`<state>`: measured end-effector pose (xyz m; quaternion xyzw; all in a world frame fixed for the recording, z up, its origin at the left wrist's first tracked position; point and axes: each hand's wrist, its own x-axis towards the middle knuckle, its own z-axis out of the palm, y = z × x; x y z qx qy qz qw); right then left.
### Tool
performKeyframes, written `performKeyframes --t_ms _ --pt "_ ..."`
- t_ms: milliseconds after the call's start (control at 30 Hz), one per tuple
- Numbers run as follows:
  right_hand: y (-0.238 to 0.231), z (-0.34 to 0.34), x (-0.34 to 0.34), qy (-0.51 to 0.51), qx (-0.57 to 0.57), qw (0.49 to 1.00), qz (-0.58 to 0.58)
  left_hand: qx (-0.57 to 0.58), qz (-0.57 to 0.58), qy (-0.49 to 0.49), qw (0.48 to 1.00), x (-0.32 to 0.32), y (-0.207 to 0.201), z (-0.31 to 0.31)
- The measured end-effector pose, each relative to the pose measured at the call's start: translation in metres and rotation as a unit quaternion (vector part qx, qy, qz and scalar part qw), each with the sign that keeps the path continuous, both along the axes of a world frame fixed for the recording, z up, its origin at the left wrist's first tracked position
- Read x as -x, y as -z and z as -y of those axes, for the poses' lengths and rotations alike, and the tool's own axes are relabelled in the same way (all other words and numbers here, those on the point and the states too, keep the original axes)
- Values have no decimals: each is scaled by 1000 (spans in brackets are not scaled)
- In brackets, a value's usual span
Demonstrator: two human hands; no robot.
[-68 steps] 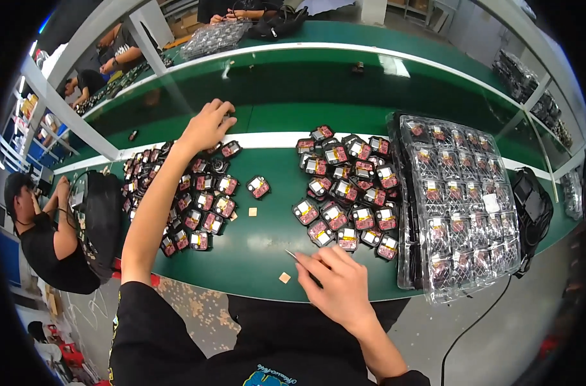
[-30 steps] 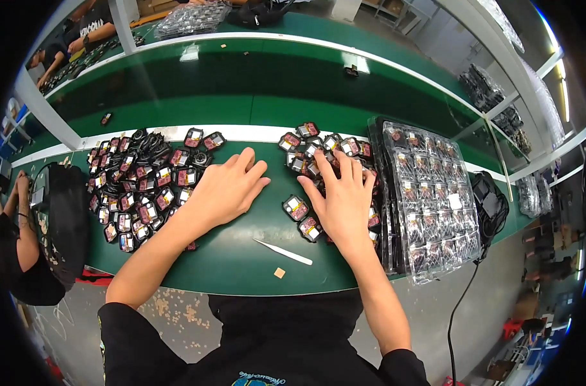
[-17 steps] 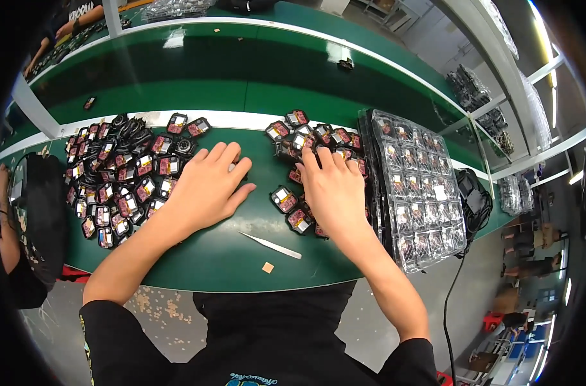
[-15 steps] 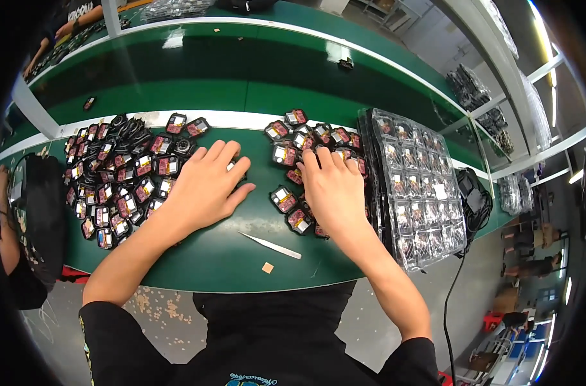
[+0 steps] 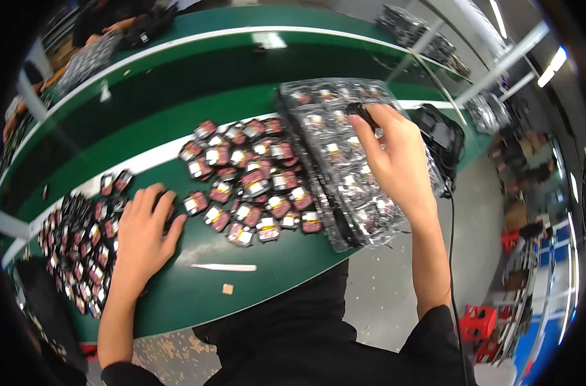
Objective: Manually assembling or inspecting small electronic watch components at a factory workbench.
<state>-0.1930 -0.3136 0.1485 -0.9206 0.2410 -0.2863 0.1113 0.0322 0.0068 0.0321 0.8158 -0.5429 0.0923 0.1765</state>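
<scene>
In my right hand (image 5: 396, 151), thumb and fingers pinch a small black electronic module (image 5: 358, 114) over the far part of a clear plastic tray (image 5: 334, 168). That tray tops a stack, and many of its pockets hold similar modules. My left hand (image 5: 144, 228) lies at the right edge of a large heap of black modules (image 5: 81, 251). Its curled fingers and thumb close about a dark module (image 5: 171, 211), mostly hidden. Between the hands spreads a looser group of modules (image 5: 248, 174), with pinkish boards, silver parts and yellow strips showing.
White tweezers (image 5: 225, 267) and a small tan square (image 5: 228, 289) lie near the green table's (image 5: 280, 270) front edge. Beyond the tray is a black bag-like bundle with a cable (image 5: 439, 132). White posts and a rail frame the bench. Another person sits at the far left.
The view has swung to the right. My right hand has gone from the middle group to over the tray, a module now showing in its grip. My left hand stays by the heap's edge.
</scene>
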Motion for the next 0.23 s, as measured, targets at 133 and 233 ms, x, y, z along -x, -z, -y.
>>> performKeyframes --t_ms 133,233 --pt "23 65 40 84 126 986 -67 4 -15 11 1000 2 0 7" --pt "31 93 54 123 179 968 -123 -13 18 28 999 -4 -4 12"
